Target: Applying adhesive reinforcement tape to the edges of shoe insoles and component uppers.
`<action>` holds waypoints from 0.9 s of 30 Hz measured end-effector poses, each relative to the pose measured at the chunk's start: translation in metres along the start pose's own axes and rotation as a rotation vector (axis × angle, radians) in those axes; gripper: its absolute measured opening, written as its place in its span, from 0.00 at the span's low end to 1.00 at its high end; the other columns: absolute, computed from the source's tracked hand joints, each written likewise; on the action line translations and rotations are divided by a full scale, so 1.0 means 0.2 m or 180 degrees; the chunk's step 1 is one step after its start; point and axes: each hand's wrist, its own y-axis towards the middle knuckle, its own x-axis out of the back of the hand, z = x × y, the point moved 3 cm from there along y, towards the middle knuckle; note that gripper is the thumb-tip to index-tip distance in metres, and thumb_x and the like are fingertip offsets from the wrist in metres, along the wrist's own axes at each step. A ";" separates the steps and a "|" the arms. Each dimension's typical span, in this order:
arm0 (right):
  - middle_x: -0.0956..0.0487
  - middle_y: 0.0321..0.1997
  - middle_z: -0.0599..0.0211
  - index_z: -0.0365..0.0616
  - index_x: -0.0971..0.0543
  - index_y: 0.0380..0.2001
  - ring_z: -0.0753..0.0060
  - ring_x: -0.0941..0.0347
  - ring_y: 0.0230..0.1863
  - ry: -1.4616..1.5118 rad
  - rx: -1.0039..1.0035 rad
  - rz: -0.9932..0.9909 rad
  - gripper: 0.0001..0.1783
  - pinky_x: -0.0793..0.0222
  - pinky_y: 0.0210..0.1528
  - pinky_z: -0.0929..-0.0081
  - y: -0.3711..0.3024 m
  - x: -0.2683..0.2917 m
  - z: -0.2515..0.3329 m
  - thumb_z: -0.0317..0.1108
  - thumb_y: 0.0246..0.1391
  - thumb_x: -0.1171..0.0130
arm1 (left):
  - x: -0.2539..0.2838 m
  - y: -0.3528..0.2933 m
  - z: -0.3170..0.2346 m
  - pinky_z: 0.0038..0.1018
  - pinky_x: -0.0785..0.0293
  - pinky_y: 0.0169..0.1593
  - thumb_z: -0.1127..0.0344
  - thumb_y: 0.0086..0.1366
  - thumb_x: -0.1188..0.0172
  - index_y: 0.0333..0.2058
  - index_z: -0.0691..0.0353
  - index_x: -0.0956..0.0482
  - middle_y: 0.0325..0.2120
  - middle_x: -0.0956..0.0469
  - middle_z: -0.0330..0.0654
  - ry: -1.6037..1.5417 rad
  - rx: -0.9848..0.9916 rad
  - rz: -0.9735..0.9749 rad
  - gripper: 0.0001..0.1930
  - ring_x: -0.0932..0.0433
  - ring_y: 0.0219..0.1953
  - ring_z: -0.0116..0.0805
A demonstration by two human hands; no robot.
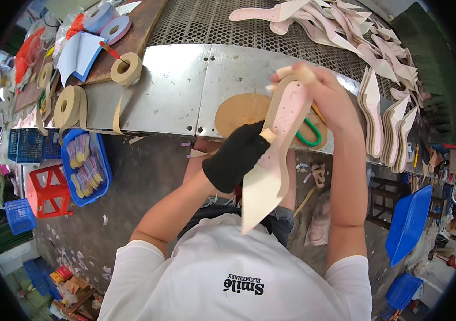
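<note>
A pointed shoe insole [270,168], pink with small holes at the heel and cream at the toe, hangs tilted over my lap, toe down toward me. A beige strip borders its heel and right side. My left hand [238,155], in a black glove with a beige cover on the thumb tip, grips its middle, thumb on top. Around the heel end curls my right hand [321,93], bare with beige finger covers, its fingertips slightly blurred. Beneath lie a brown oval board [238,115] and green-handled scissors [309,140], partly hidden by the insole.
Piled insoles [340,27] lie on the mesh surface, with stacked insoles [394,131] at the metal table's right edge. Beige tape rolls [67,107] stand on the left. Below are a blue basket [102,152] of bundled pieces, a red stool [46,187] and a blue tray [407,224].
</note>
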 end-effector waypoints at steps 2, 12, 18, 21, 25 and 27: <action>0.21 0.29 0.68 0.37 0.21 0.38 0.83 0.27 0.30 0.1040 0.0134 0.0149 0.16 0.32 0.33 0.83 -0.06 -0.07 -0.02 0.41 0.60 0.47 | -0.02 0.01 0.03 0.28 0.30 0.33 0.56 0.67 0.49 0.42 0.63 0.24 0.25 0.24 0.36 -0.1326 0.0442 0.0208 0.16 0.27 0.26 0.29; 0.23 0.23 0.74 0.38 0.20 0.30 0.89 0.31 0.21 -0.0463 0.0139 -0.0999 0.10 0.38 0.22 0.90 -0.07 0.06 -0.07 0.35 0.55 0.42 | 0.06 0.07 -0.01 0.23 0.28 0.43 0.64 0.63 0.43 0.60 0.63 0.38 0.41 0.24 0.38 -0.0187 -0.0403 -0.0388 0.28 0.26 0.40 0.23; 0.22 0.23 0.72 0.38 0.20 0.31 0.86 0.29 0.19 0.0142 -0.0288 -0.0287 0.09 0.37 0.20 0.88 -0.26 -0.11 -0.29 0.33 0.54 0.40 | 0.15 0.08 0.05 0.22 0.30 0.47 0.71 0.58 0.41 0.64 0.61 0.44 0.49 0.28 0.38 -0.1085 0.0040 0.0076 0.35 0.27 0.42 0.23; 0.22 0.23 0.71 0.37 0.20 0.32 0.85 0.29 0.18 0.0225 -0.0069 -0.0472 0.09 0.37 0.20 0.87 -0.23 -0.04 -0.28 0.33 0.54 0.41 | 0.15 0.05 0.06 0.22 0.31 0.49 0.73 0.57 0.41 0.65 0.61 0.44 0.47 0.26 0.37 -0.1060 0.0113 0.0285 0.37 0.27 0.43 0.22; 0.22 0.24 0.71 0.38 0.20 0.33 0.84 0.29 0.21 0.0160 0.0079 -0.0881 0.09 0.35 0.22 0.86 -0.12 0.10 -0.19 0.33 0.56 0.43 | 0.11 0.03 0.01 0.22 0.33 0.51 0.71 0.57 0.40 0.62 0.63 0.39 0.46 0.26 0.36 -0.0590 0.0273 0.0317 0.33 0.29 0.46 0.21; 0.22 0.24 0.72 0.39 0.20 0.33 0.84 0.29 0.22 -0.0091 0.0072 -0.0801 0.10 0.35 0.23 0.85 -0.13 0.15 -0.19 0.35 0.57 0.43 | 0.10 0.02 0.01 0.22 0.30 0.47 0.68 0.57 0.38 0.53 0.66 0.28 0.41 0.23 0.36 -0.0382 -0.0062 0.0313 0.24 0.27 0.41 0.20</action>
